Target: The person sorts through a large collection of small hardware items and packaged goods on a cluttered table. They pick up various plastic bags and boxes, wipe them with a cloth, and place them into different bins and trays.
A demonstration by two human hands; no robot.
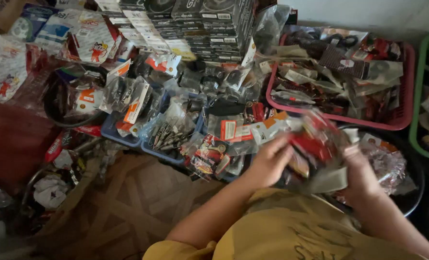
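- Red basket (pixel 407 103): the landmark for this list, a shallow slatted tray at upper right, heaped with clear-bagged small parts in red and black.
- Stack of dark flat boxes (pixel 200 29): well to the left of the red basket and further from the person, piled many layers deep with pale labels on the ends.
- Blue tray (pixel 112 135): far left of the red basket, low and loaded with clear packets, some with orange-and-white header cards.
- Black round basin (pixel 414 185): just below the red basket, nearest the person's right side; a crumpled clear bag lies in it.
- Green basket (pixel 424 96): touching the red basket's right side, only its rim in view.
- Bundle of clear packets (pixel 318 149): below the red basket's lower left corner, between the two hands, held up over the basin's edge (blurred; red contents and a grey card show, little else).
- Left hand (pixel 270 161): below and left of the red basket, fingers curled closed on the bundle's left side.
- Right hand (pixel 356 166): directly below the red basket, gripping the bundle's right side, fingers mostly hidden behind the packets.
- Red-and-black carded packet (pixel 208 156): left of the left hand, lying flat on the pile.
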